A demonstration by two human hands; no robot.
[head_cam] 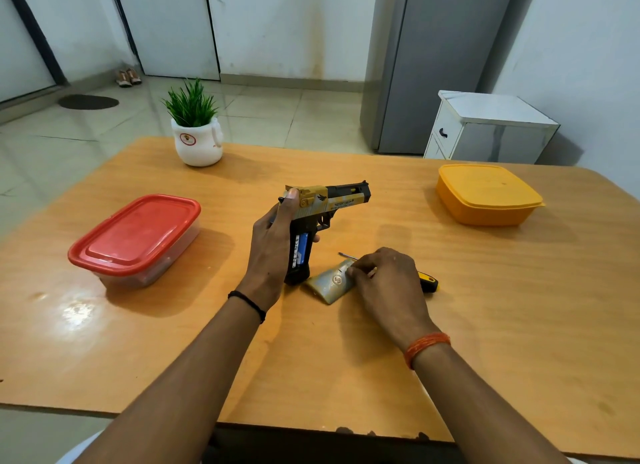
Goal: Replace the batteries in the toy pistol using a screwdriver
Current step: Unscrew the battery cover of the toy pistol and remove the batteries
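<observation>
My left hand (273,242) grips the tan-and-black toy pistol (332,200) upright at the table's middle, barrel pointing right. The grip is uncovered and a blue battery (302,247) shows inside it. The removed tan grip cover (330,281) lies flat on the table just right of the pistol's butt. My right hand (388,283) rests with curled fingers on the cover's right end and over the screwdriver (427,281). Its metal tip sticks out to the left of the hand and its yellow-black handle to the right. Whether the fingers pinch the cover or the screwdriver is hidden.
A red-lidded clear box (138,238) stands at the left of the wooden table (519,307). An orange lidded box (485,193) sits at the far right. A potted plant in a white pot (197,138) is at the back edge.
</observation>
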